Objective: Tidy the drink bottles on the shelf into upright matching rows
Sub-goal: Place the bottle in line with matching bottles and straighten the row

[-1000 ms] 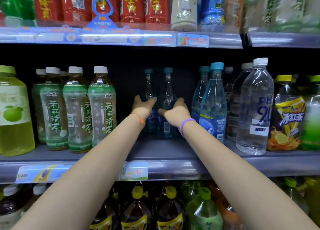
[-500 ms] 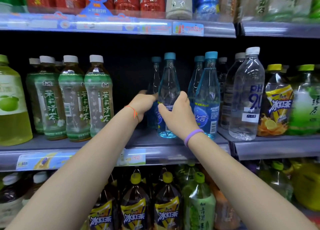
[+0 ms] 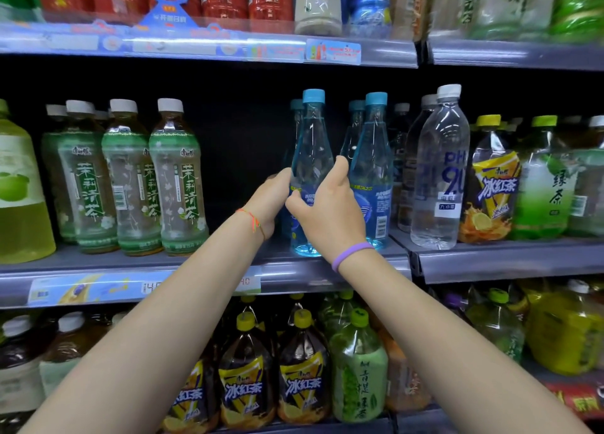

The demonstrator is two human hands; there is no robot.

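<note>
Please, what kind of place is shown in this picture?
Most likely a shop's drinks aisle: stocked shelves in tiers, price tags on the edges, and rows of matching tea bottles.

"PH 9.0" on clear water bottle (image 3: 439,172)

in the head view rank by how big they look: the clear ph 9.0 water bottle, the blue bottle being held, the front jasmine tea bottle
1. Clear water bottle, tallest and widest.
2. Blue bottle and jasmine tea bottle: similar height, too close to rank; the hands also cover part of the blue one.
</note>
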